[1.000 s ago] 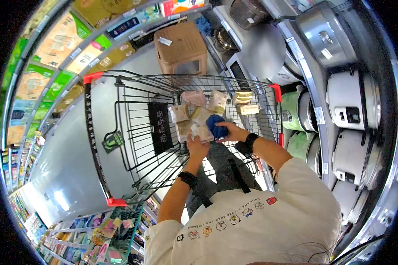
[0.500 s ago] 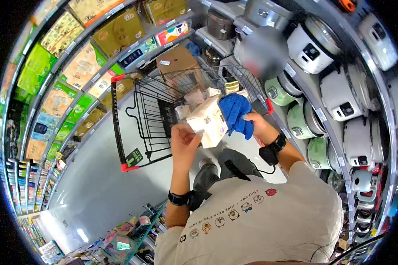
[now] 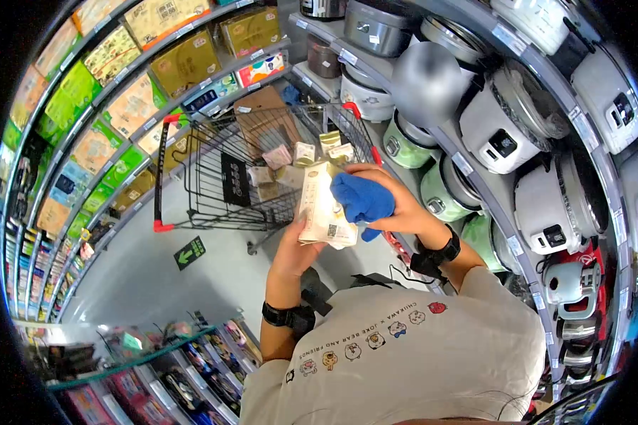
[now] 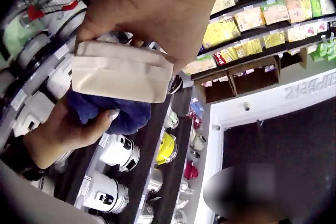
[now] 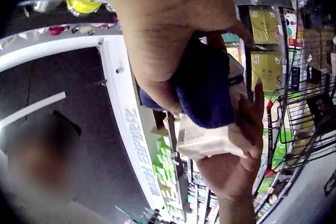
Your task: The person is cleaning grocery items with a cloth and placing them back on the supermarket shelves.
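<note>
In the head view my left hand (image 3: 294, 248) grips the lower left side of a cream tissue pack (image 3: 317, 205) with a printed front and a small QR code. My right hand (image 3: 398, 205) clutches a bunched blue cloth (image 3: 361, 198), laid against the pack's right side. From the left wrist, the pack's folded plain end (image 4: 123, 74) faces the camera, with the blue cloth (image 4: 113, 113) just below it. The right wrist view has the cloth (image 5: 205, 87) bunched under my right hand (image 5: 168, 29), overlapping the pack (image 5: 210, 140); my left hand (image 5: 231, 174) supports the pack from below.
A black wire cart (image 3: 213, 177) with red corners stands ahead, several small packs (image 3: 276, 157) inside. Behind it is a brown stool (image 3: 266, 117). Rice cookers (image 3: 503, 134) line the right shelves, packaged goods (image 3: 127, 99) the left. A green exit sign (image 3: 190, 253) marks the floor.
The tissue pack and blue cloth have come up out of the cart toward my body. The pack now stands more upright, with the cloth against its side. The cart sits farther off.
</note>
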